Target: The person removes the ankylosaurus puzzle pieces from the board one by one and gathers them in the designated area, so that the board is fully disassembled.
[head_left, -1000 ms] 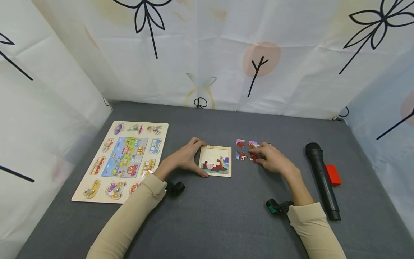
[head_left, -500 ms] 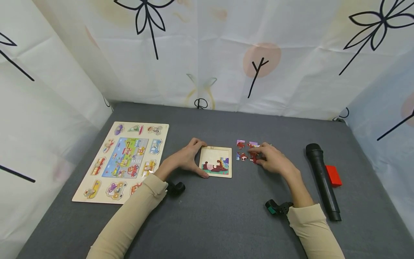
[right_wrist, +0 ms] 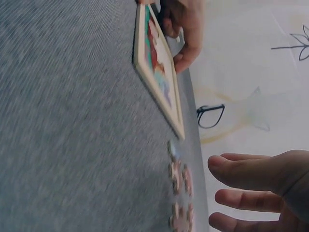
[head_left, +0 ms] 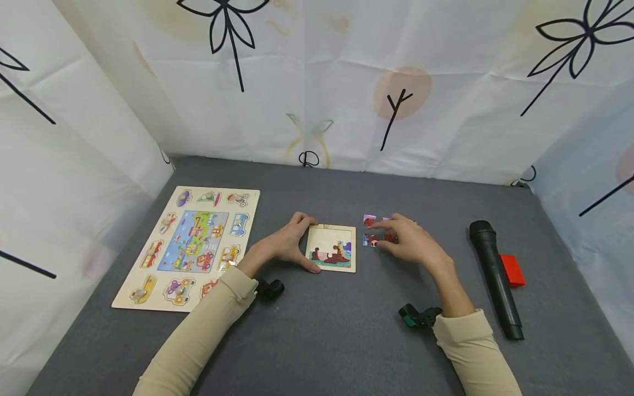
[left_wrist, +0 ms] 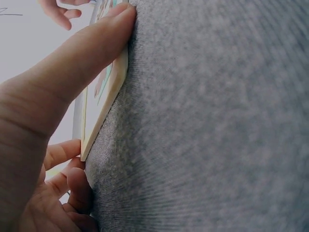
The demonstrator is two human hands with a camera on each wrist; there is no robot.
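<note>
A small wooden puzzle board (head_left: 322, 235) lies flat at mid-table, its lower part filled with brown and green picture pieces and its upper part bare wood. My left hand (head_left: 284, 242) holds it at the left side, thumb on the near corner and fingers at the far corner. Loose puzzle pieces (head_left: 369, 220), reddish and purple, lie just right of the board. Over them hovers my right hand (head_left: 411, 239), hiding some. In the right wrist view, nothing shows between that hand's parted thumb and fingers (right_wrist: 246, 199), which are apart from the pieces (right_wrist: 181, 220).
A large wooden peg puzzle (head_left: 193, 239) with vehicle shapes lies on the left, partly under the left forearm. On the right are a black microphone (head_left: 495, 280) and a red block (head_left: 512, 270). A printed white curtain (head_left: 337, 99) borders the grey table (head_left: 342, 330).
My right hand has shifted left across the loose pieces, its thumb and fingers moving from the right-hand pieces towards the left-hand ones. The left hand and board keep their place.
</note>
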